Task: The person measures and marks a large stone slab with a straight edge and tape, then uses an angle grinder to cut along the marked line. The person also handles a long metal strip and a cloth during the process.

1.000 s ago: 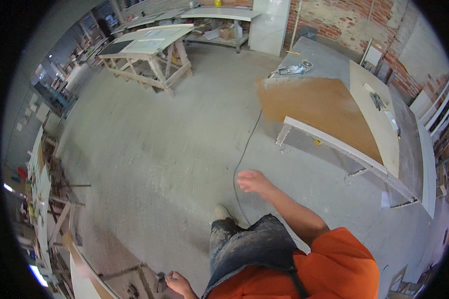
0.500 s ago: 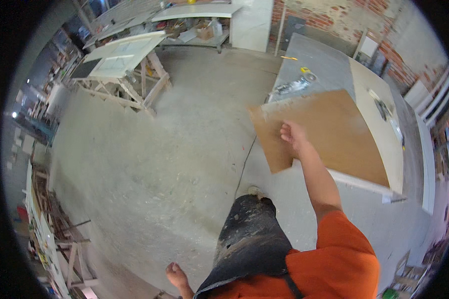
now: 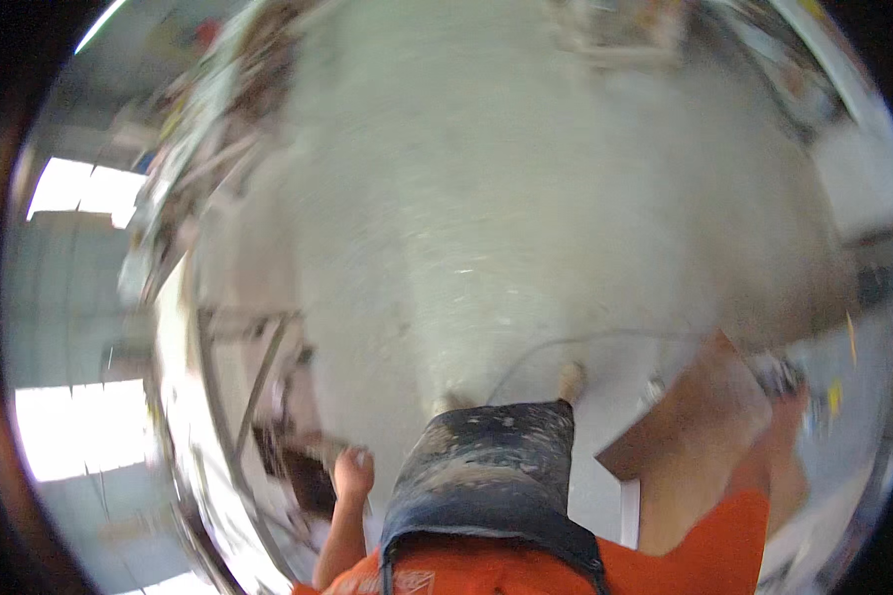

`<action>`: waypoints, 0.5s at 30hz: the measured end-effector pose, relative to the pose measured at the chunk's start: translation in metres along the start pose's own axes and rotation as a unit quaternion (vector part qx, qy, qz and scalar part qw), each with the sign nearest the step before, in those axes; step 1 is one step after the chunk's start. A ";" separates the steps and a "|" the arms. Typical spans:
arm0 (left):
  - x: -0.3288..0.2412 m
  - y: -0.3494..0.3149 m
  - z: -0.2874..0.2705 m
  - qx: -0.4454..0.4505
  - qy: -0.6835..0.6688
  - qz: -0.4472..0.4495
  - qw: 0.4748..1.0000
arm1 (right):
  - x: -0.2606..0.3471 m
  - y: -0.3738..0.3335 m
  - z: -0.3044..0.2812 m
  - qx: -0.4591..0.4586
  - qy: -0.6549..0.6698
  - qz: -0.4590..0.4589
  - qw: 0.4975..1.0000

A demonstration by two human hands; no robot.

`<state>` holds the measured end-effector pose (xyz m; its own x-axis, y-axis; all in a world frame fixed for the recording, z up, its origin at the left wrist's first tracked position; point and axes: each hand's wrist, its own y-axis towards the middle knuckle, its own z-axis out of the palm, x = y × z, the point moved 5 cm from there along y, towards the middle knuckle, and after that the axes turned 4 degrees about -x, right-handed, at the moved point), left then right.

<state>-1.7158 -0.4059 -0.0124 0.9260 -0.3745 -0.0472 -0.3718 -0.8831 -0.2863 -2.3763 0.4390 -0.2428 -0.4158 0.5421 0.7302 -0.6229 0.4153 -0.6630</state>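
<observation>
Right hand [image 3: 786, 416] first: blurred, arm out to our right, over the far right part of the brown board [image 3: 680, 426]. Its fingers are too smeared to read; we cannot tell whether they are spread, pressed together or pinching anything, nor whether they touch the board. The board spreads out to the left of that hand, with the forearm crossing in front of it.

Left hand [image 3: 352, 474]: raised on our left, fingers curled in, well apart from the board. We cannot tell whether anything is pinched there.

Just beside the right hand we note a metallic tool [image 3: 784, 375], blurred, on a grey surface [image 3: 831, 436]. A yellow item [image 3: 835, 397] lies near it.

Between the hands, our stained dark apron [image 3: 486, 446] over an orange shirt [image 3: 685, 540]; one shoe [image 3: 572, 381] pokes out beyond the apron. A dark cord [image 3: 566, 340] curves across the pale floor [image 3: 526, 218]. Farther left, bright windows [image 3: 79, 431].
</observation>
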 end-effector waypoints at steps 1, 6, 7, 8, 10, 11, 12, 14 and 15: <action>-0.012 -0.013 -0.001 -0.023 -0.011 -0.016 1.000 | 0.004 0.005 -0.012 -0.057 -0.028 0.007 0.998; -0.019 -0.069 -0.005 -0.042 -0.073 -0.087 0.993 | 0.038 0.009 0.036 -0.274 -0.749 -0.283 0.533; -0.015 -0.080 -0.008 -0.065 -0.086 -0.070 0.992 | 0.031 0.005 0.062 -0.286 -0.719 -0.298 0.559; -0.006 -0.087 -0.007 -0.048 -0.091 -0.099 0.990 | 0.025 -0.009 0.084 -0.292 -0.691 -0.312 0.583; 0.005 -0.101 -0.007 -0.042 -0.088 -0.124 0.988 | 0.013 -0.039 0.137 -0.258 -0.448 -0.317 0.795; 0.006 -0.107 -0.009 -0.066 -0.115 -0.107 0.985 | 0.002 -0.055 0.173 -0.195 -0.194 -0.275 0.921; 0.008 -0.110 -0.008 -0.073 -0.128 -0.117 0.982 | -0.013 -0.085 0.213 -0.115 -0.055 -0.253 0.959; 0.012 -0.115 -0.012 -0.111 -0.163 -0.113 0.974 | -0.043 -0.180 0.283 -0.017 -0.064 -0.269 0.961; 0.013 -0.115 -0.013 -0.121 -0.199 -0.105 0.967 | -0.061 -0.238 0.307 0.041 -0.123 -0.304 0.944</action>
<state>-1.6614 -0.3128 0.0324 0.9170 -0.0833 -0.3900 -0.1322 -0.9861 -0.1002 -2.4062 0.0833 -0.0790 -0.1003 0.0327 0.9944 -0.8407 0.5317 -0.1023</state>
